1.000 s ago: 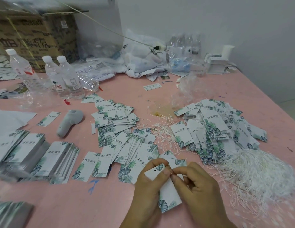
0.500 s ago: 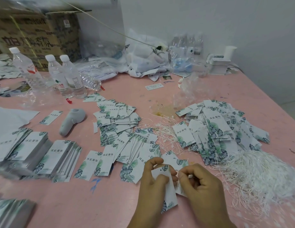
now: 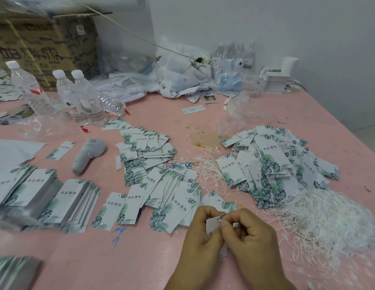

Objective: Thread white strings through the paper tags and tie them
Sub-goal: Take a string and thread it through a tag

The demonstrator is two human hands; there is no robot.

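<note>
Since a moment ago, both hands have turned the paper tag (image 3: 211, 226) more upright. Left hand (image 3: 200, 237) grips its edge; right hand (image 3: 250, 237) pinches a white string end (image 3: 235, 225) at its top. Behind lie two loose tag piles (image 3: 272, 162) and one string heap (image 3: 331, 222). Three upright water bottles (image 3: 86, 97) stand far left on the pink table (image 3: 119, 264).

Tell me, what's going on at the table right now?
Left hand grips one paper tag. Right hand pinches a white string end at the tag's top. String pile alongside; nothing in the way.
</note>
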